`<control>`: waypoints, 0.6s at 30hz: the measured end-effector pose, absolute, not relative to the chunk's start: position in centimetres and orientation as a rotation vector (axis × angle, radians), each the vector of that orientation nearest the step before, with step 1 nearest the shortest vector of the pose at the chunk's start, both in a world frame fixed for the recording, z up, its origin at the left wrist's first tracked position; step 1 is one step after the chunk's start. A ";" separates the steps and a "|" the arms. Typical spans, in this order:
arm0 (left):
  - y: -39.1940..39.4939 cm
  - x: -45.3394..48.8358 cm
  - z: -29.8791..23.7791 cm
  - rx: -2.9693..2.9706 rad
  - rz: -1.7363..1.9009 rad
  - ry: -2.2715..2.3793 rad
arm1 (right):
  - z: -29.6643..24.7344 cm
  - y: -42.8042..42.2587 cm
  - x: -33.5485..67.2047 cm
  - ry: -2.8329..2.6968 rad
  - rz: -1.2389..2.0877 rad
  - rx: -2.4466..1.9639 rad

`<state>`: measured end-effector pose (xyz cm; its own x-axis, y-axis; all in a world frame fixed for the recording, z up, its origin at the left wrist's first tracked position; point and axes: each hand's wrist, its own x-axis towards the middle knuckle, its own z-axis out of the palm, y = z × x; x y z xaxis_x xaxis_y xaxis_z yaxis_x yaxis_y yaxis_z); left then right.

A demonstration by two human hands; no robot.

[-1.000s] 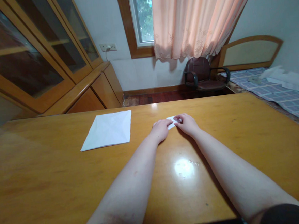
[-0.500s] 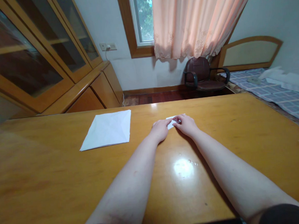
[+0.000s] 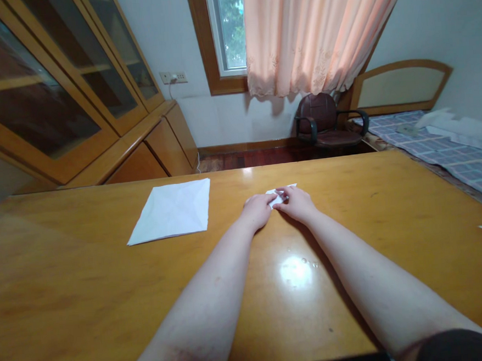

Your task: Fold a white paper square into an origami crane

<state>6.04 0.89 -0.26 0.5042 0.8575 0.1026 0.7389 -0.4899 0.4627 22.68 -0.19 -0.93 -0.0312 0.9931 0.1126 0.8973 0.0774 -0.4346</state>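
Note:
A small piece of folded white paper [image 3: 272, 204] lies on the table between my hands, partly covered by them. My left hand [image 3: 258, 210] rests on its left side, fingers closed on it, thumb pointing right. From the right, my right hand [image 3: 299, 204] bends its fingers over the paper in a pinch, fingertips close to the left thumb. A corner of the paper shows beyond the right knuckles. To the left, a stack of larger white sheets [image 3: 172, 210] with faint creases lies flat, apart from both hands.
The glossy wooden table [image 3: 88, 301] carries a few drops near a light reflection and a tiny white scrap [image 3: 481, 227] at right. Beyond it stand a brown armchair [image 3: 321, 120], a glass-door cabinet [image 3: 109, 129] and a bed [image 3: 419, 135].
My right fingertips have shifted slightly left over the folded paper, closer to my left thumb. The left hand stays in place on the paper.

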 end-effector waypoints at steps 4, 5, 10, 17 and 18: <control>0.8 6.0 -0.3 2.376 0.485 1.411 | -1.2 0.0 22.8 -1.983 0.344 -1.860; 0.8 6.0 -0.3 2.366 0.495 1.438 | -1.3 0.1 22.8 -1.982 0.337 -1.852; 1.1 5.8 -1.1 2.356 0.549 1.474 | -1.4 0.2 23.0 -1.918 0.287 -1.817; 1.4 5.7 -1.5 2.369 0.548 1.426 | -1.0 0.3 23.4 -1.837 0.284 -1.907; 1.4 5.7 -1.4 2.369 0.544 1.425 | -0.9 0.3 23.4 -1.853 0.297 -1.899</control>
